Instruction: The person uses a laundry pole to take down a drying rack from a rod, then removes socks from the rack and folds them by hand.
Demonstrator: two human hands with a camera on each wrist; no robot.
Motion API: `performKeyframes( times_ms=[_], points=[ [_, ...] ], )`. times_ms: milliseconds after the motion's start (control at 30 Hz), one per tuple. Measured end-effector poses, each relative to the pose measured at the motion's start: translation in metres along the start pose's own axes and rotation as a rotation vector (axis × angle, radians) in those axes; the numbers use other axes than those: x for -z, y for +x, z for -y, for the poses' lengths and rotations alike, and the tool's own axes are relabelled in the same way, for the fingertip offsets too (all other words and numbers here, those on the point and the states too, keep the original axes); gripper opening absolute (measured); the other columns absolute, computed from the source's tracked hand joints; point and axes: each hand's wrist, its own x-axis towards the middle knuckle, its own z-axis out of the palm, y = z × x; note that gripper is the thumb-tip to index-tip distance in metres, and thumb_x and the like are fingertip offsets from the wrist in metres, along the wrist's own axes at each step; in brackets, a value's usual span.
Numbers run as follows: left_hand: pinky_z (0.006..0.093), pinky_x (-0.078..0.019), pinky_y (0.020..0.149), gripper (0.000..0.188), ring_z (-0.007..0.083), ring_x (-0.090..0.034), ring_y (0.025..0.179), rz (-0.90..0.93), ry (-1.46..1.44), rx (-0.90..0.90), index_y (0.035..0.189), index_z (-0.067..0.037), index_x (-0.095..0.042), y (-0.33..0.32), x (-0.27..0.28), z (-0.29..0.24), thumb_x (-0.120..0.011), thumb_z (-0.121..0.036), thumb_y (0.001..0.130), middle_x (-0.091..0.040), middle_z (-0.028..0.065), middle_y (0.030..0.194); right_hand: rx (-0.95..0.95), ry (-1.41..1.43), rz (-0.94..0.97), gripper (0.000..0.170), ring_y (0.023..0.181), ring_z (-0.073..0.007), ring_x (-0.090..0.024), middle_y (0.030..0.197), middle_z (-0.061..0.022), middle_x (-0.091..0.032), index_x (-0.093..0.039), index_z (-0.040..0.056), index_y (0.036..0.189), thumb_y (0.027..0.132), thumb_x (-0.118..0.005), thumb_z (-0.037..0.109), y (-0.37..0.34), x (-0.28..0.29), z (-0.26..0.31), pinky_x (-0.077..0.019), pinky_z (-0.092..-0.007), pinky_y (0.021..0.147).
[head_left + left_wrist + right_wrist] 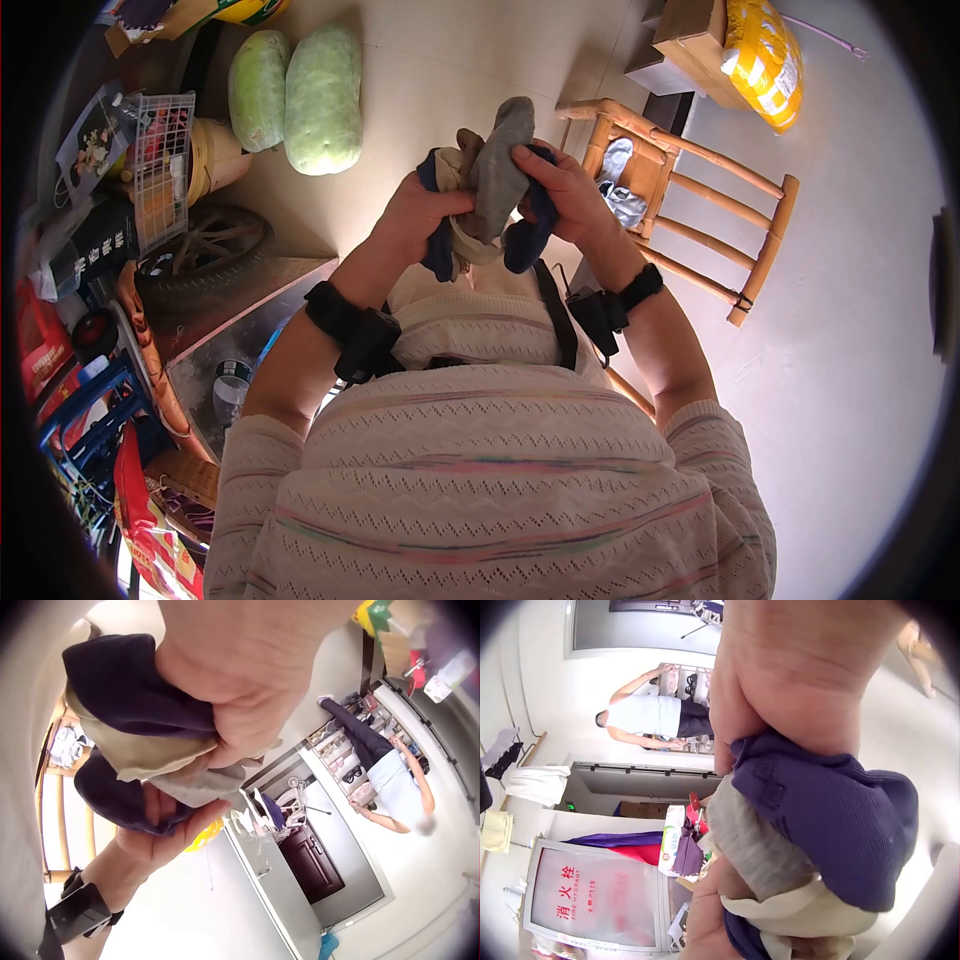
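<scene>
Both hands hold a bunch of socks in front of the chest. A grey sock (503,165) stands up in the middle, pinched by the right hand (570,197) on one side and the left hand (415,217) on the other. Navy socks (533,222) hang at both sides, with beige cloth (135,750) between them. In the right wrist view a navy sock (832,817) lies under the right hand (787,682), over the grey sock (750,832). The left hand (240,675) curls round the bunch in the left wrist view.
A bamboo chair (735,205) with light socks on its seat stands at the right. Two green melons (323,100) lie on the floor, near a wheel (205,250) and a wire basket (163,170). Another person (397,784) stands by a shoe rack (352,761).
</scene>
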Motion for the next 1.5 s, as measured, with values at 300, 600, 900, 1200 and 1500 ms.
performKeyframes(
  times_ms=[300, 600, 900, 1200, 1500],
  points=[
    [0.0312, -0.0503, 0.071, 0.031, 0.0181, -0.06, 0.081, -0.091, 0.07, -0.089, 0.101, 0.001, -0.054, 0.003, 0.005, -0.008, -0.06, 0.006, 0.07, -0.06, 0.0088, 0.092, 0.044, -0.271, -0.005, 0.027, 0.063, -0.0049, -0.048, 0.077, 0.0008, -0.057, -0.058, 0.0009, 0.097, 0.076, -0.067, 0.016, 0.001, -0.004, -0.008, -0.0403, -0.0206, 0.054],
    [0.0291, -0.0492, 0.064, 0.024, 0.0162, -0.06, 0.072, -0.202, 0.138, -0.129, 0.09, 0.002, -0.057, 0.003, 0.013, -0.023, -0.062, 0.005, 0.067, -0.061, 0.0081, 0.081, 0.053, -0.293, -0.073, 0.021, 0.061, -0.0058, -0.049, 0.077, 0.0004, -0.057, -0.059, 0.0008, 0.093, 0.077, -0.065, 0.013, -0.004, 0.008, 0.005, -0.0408, -0.0211, 0.054],
    [0.0297, -0.0494, 0.069, 0.033, 0.0166, -0.06, 0.076, -0.092, 0.04, 0.025, 0.098, 0.001, -0.056, -0.003, -0.004, -0.02, -0.067, 0.001, 0.068, -0.061, 0.0077, 0.088, 0.061, -0.154, -0.017, 0.02, 0.074, -0.0104, -0.057, 0.084, -0.0029, -0.059, -0.057, -0.0003, 0.095, 0.079, -0.063, 0.01, 0.0, -0.006, -0.004, -0.0481, -0.0244, 0.066],
    [0.0289, -0.0482, 0.074, 0.035, 0.0162, -0.059, 0.082, -0.011, -0.029, -0.003, 0.102, 0.001, -0.054, -0.002, -0.004, -0.012, -0.066, 0.002, 0.069, -0.06, 0.0068, 0.093, 0.018, -0.065, 0.092, 0.025, 0.079, -0.0125, -0.058, 0.09, -0.0042, -0.059, -0.056, 0.0001, 0.1, 0.077, -0.064, 0.008, -0.001, -0.008, -0.006, -0.0492, -0.0252, 0.072],
    [0.0351, -0.0509, 0.07, 0.038, 0.0211, -0.06, 0.08, -0.084, -0.028, -0.017, 0.106, -0.001, -0.051, -0.002, 0.005, -0.023, -0.063, 0.004, 0.069, -0.059, 0.0091, 0.094, 0.044, -0.163, 0.047, 0.016, 0.058, -0.0041, -0.049, 0.072, 0.0024, -0.054, -0.059, 0.0043, 0.091, 0.077, -0.065, 0.009, -0.005, 0.006, -0.001, -0.0406, -0.0184, 0.051]
  ],
)
